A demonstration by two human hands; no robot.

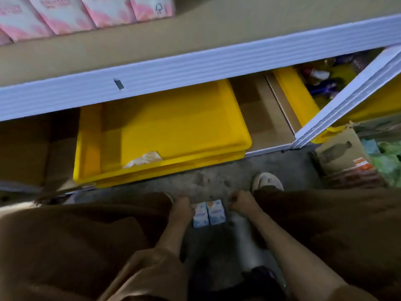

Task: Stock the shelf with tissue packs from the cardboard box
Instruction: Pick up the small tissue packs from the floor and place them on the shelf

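The person stands over the floor with both arms reaching straight down between the knees. The left hand [181, 207] and the right hand [239, 202] flank a pair of small white-and-blue tissue packs with orange print [208, 213], one hand pressed to each outer side. Both hands are curled, and they appear clamped on the pair from opposite sides, likely so that the two packs stay squeezed together and can be lifted as one block; whether the fingers wrap underneath cannot be told.

Just beyond the grip lies bare grey concrete floor [208, 181], and a pale shoe [267, 181] sits just past the right hand. Farther ahead of the grip, a stack of shallow yellow plastic trays [173, 131] fills the lowest bay. Above the grip runs the white ribbed metal shelf edge [195, 68], fronting a brown shelf board [195, 31] that is mostly open, with pink-and-white soft packs [86, 11] lined up at its back left. That open space is the probable destination, which would explain gathering packs in pairs. To the right of the grip stands a brown cardboard box with a bottle print [340, 151]; the source box for these packs is not clearly visible.
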